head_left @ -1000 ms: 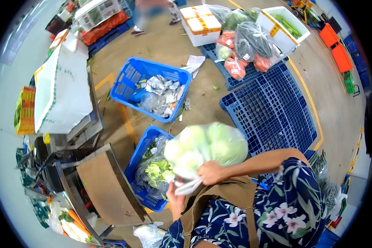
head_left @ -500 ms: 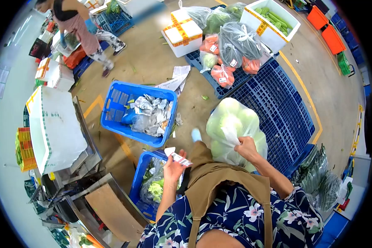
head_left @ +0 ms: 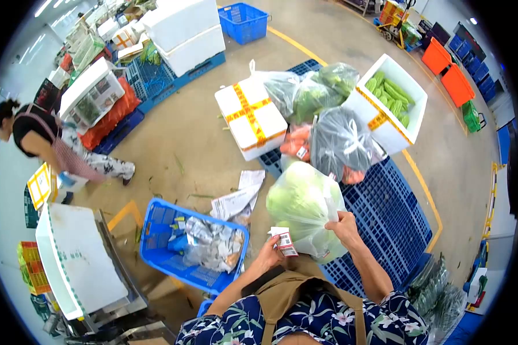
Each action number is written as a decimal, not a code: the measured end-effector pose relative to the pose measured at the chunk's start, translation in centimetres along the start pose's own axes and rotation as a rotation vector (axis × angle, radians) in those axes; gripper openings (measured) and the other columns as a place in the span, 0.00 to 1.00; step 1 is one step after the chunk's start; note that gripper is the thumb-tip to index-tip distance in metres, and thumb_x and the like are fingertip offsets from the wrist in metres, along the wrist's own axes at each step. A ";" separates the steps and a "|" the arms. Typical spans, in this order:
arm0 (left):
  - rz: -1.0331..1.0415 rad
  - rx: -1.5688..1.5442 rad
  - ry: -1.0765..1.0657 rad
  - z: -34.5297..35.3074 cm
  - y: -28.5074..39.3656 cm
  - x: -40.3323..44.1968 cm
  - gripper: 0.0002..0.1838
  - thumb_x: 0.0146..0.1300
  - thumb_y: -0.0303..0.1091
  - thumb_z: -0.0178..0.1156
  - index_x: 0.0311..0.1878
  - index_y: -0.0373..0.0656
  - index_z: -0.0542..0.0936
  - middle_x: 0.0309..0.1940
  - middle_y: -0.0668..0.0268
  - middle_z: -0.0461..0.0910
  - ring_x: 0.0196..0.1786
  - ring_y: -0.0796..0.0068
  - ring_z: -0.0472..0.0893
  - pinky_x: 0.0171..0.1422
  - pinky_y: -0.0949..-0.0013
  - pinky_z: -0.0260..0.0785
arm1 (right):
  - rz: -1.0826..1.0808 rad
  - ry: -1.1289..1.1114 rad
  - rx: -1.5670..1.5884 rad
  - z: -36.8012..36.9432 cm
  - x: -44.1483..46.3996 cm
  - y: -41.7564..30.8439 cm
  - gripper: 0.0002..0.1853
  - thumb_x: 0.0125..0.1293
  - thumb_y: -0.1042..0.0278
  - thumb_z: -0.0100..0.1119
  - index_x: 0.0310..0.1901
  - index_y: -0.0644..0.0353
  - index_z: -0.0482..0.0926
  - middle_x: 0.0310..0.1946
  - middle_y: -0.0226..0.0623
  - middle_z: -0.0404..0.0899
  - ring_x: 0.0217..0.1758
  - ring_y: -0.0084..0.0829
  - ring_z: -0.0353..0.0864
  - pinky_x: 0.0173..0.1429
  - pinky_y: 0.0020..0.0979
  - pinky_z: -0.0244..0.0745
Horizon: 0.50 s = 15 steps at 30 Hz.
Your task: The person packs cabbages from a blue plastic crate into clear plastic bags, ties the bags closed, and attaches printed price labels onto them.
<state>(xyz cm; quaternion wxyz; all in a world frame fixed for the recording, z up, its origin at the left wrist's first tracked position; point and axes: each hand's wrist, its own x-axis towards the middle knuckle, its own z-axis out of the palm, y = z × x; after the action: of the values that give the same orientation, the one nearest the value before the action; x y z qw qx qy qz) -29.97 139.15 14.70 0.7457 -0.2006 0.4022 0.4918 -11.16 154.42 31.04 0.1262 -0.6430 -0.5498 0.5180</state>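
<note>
A clear plastic bag (head_left: 302,210) filled with large, pale green, rounded vegetables hangs in front of me, beside the blue pallet (head_left: 394,224). My right hand (head_left: 343,227) is closed on the gathered plastic at the bag's right side. Between the thumb and fingers of my left hand (head_left: 267,254) are white-and-red printed labels (head_left: 285,241), close against the bag's lower left. Barcode-like marks show on the front label. Behind the bag, on the pallet, lie a dark-looking plastic bag (head_left: 339,141) with a knotted top and bagged orange-red vegetables (head_left: 296,142).
A blue crate (head_left: 193,278) holding crumpled paper and plastic stands at lower left, with newspaper (head_left: 236,198) on the floor behind it. A taped foam box (head_left: 250,118) and an open foam box (head_left: 417,112) of green gourds stand farther back. Another person (head_left: 52,141) bends over boxes at left.
The bag has shifted up and left in view, and my left hand has brought the labels over to it. My view has tilted up. The other person has moved left and bent down.
</note>
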 end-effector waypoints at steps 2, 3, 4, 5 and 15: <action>0.109 -0.056 -0.096 1.8 3.5 3.8 0.14 0.66 0.40 0.53 0.54 0.53 0.72 0.48 0.69 0.77 0.54 0.64 0.75 0.56 0.43 0.66 | -0.131 -0.001 -0.003 0.2 4.6 -3.6 0.12 0.43 0.75 0.62 0.32 0.72 0.81 0.21 0.37 0.78 0.25 0.24 0.74 0.31 0.31 0.68; 0.160 -0.087 -0.139 2.4 5.1 5.8 0.14 0.66 0.39 0.53 0.54 0.53 0.72 0.47 0.69 0.77 0.54 0.65 0.75 0.56 0.43 0.66 | -0.190 -0.005 -0.006 0.4 6.8 -5.3 0.12 0.43 0.74 0.63 0.31 0.72 0.80 0.20 0.38 0.78 0.24 0.25 0.73 0.30 0.31 0.67; 0.219 -0.078 -0.192 3.6 7.8 7.0 0.16 0.64 0.44 0.55 0.54 0.57 0.72 0.53 0.74 0.72 0.58 0.64 0.70 0.57 0.32 0.57 | -0.228 -0.008 -0.044 0.4 9.0 -7.9 0.11 0.43 0.74 0.63 0.30 0.72 0.80 0.19 0.37 0.77 0.23 0.23 0.73 0.29 0.29 0.67; 0.238 -0.062 -0.180 4.9 10.4 8.3 0.16 0.64 0.44 0.55 0.54 0.57 0.72 0.53 0.75 0.72 0.58 0.64 0.70 0.57 0.32 0.57 | -0.259 -0.001 -0.034 0.3 11.4 -10.5 0.11 0.43 0.74 0.63 0.30 0.72 0.80 0.19 0.36 0.77 0.23 0.23 0.73 0.29 0.29 0.67; 0.351 0.078 -0.200 23.8 35.3 24.5 0.15 0.63 0.40 0.55 0.52 0.53 0.70 0.49 0.75 0.73 0.56 0.70 0.71 0.55 0.46 0.65 | -0.192 0.226 0.320 -4.6 36.5 -21.1 0.10 0.47 0.78 0.61 0.34 0.69 0.80 0.29 0.35 0.80 0.31 0.25 0.78 0.36 0.26 0.71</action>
<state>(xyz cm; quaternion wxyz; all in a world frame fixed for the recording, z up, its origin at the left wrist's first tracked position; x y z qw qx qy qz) -47.23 185.04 12.78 0.6919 -0.0487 0.3736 0.6159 -24.74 194.58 29.21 0.3361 -0.6135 -0.5016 0.5090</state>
